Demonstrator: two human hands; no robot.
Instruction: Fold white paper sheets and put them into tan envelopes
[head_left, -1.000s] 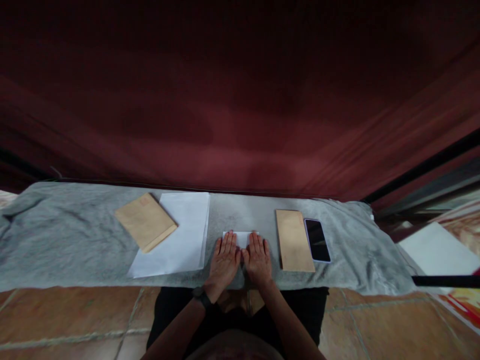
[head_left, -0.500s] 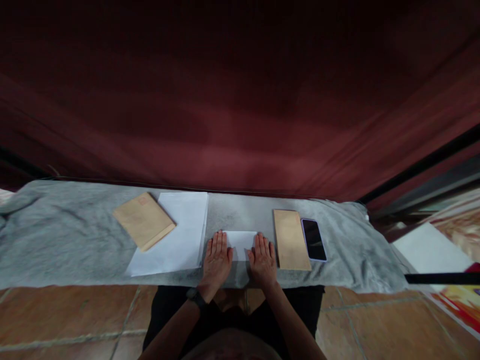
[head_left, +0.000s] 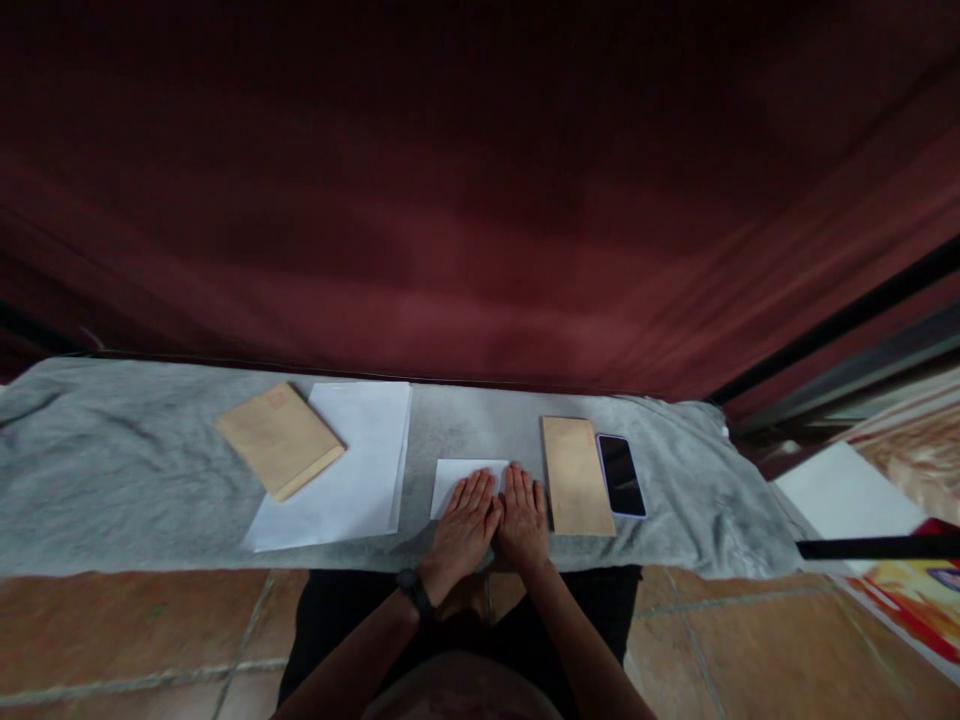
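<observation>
A small rectangle of white paper (head_left: 448,478), seemingly folded, lies on the grey cloth in front of me. My left hand (head_left: 466,520) rests flat across its middle, fingers stretched forward. Beside it, my right hand (head_left: 523,515) lies flat on the paper's right part, its fingers also extended. The two thumbs nearly meet. Both palms cover much of the paper, so its right and near edges are hidden. Neither hand grips anything.
Grey cloth (head_left: 135,470) covers the narrow table. Left are white sheets (head_left: 360,460) with brown envelopes (head_left: 281,440) partly over them. To the right lie brown envelopes (head_left: 576,475) and a phone (head_left: 622,475). A dark red panel (head_left: 480,250) rises behind.
My left hand has slid right across the paper toward my right hand, uncovering the paper's left end. My right hand stays at the right side. The whole view has shifted slightly.
</observation>
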